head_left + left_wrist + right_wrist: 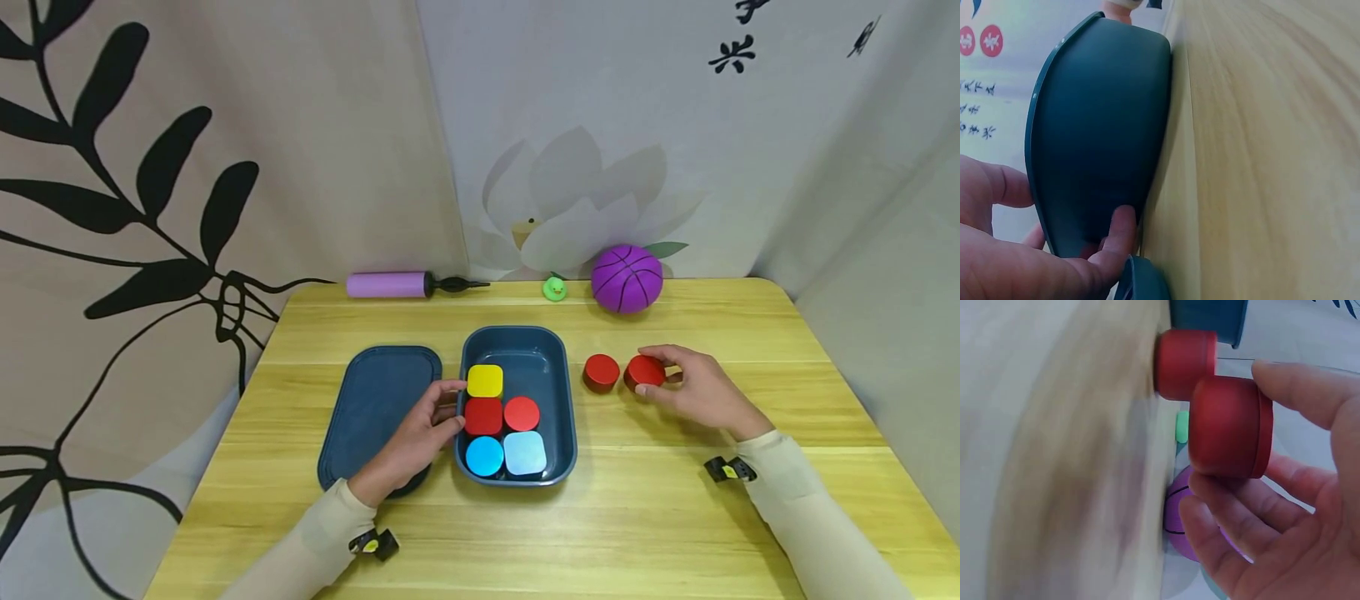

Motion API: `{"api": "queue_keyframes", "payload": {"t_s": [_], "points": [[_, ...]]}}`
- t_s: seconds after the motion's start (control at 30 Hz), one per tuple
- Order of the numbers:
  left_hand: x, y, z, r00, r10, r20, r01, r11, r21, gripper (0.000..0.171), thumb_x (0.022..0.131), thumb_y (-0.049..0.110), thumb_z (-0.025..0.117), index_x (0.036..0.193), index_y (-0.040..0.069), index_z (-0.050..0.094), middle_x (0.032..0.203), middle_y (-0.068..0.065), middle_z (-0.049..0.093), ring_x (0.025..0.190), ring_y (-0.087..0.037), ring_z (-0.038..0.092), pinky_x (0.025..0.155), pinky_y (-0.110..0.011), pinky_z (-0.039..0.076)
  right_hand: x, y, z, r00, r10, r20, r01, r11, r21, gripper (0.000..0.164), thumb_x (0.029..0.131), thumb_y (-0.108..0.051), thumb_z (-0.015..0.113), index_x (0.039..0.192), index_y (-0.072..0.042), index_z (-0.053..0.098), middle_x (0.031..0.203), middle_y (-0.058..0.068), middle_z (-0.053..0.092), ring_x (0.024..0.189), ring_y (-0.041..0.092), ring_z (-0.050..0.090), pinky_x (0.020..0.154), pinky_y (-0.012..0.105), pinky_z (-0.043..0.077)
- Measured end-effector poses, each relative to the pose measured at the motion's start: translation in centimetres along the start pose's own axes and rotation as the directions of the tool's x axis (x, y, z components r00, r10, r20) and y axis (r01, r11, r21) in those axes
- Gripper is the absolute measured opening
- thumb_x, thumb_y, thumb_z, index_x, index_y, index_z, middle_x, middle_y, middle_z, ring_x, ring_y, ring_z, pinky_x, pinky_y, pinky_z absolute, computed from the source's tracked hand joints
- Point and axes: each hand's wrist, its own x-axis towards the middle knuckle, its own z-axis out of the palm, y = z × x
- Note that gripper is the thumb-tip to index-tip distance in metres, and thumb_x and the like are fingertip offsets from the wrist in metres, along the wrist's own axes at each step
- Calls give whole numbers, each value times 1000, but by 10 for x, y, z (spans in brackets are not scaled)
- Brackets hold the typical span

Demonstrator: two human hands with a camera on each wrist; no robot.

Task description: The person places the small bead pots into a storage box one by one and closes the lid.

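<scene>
My left hand (420, 433) holds the left wall of a dark blue open box (557, 375). In the left wrist view, one fingertip meets the rim while another finger (1122, 228) presses the outer wall. Inside lie a yellow square piece (485, 381), a red square piece (483, 416), a red round piece (522, 413), a blue round piece (484, 456) and a light blue square piece (525, 453). My right hand (697, 385) grips a red cylinder (1229, 428) with a seam near one end, thumb and fingers on opposite sides. Beside it stands a similar red cylinder (601, 373).
A dark blue flat lid (378, 408) lies left of the box, partly under my left forearm. Along the back edge are a purple hand pump (386, 285), a small green duck (554, 288) and a purple ball (627, 279). Curtains hang behind the wooden table (637, 533).
</scene>
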Motion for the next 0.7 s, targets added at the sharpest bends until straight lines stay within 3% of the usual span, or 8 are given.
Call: {"api": "queue_keyframes", "payload": {"t_s": [0.17, 0.47, 0.7], "points": [[0, 1, 1, 1000, 6, -10, -7, 1000, -9, 51, 108, 6, 54, 156, 19, 43, 155, -15, 51, 140, -34, 54, 95, -36, 57, 3, -6, -6, 999, -34, -19, 34, 999, -22, 61, 93, -32, 84, 142, -2, 63, 129, 13, 72, 113, 29, 67, 90, 45, 62], [1, 0, 2, 1000, 8, -29, -8, 1000, 2, 53, 108, 13, 60, 158, 26, 47, 158, -11, 52, 141, -33, 54, 93, -36, 58, 14, -25, -10, 995, -93, -44, 91, 995, -45, 60, 93, -33, 84, 142, -2, 63, 133, 13, 70, 111, 29, 68, 89, 51, 61], [2, -2, 2, 999, 3, -34, -3, 1000, 19, 51, 109, 22, 62, 158, 29, 49, 156, -11, 53, 131, -28, 59, 91, -34, 56, 29, -45, -5, 989, -143, -45, 142, 989, -32, 60, 92, -32, 84, 142, -4, 64, 130, 11, 71, 108, 28, 69, 88, 51, 62]]}}
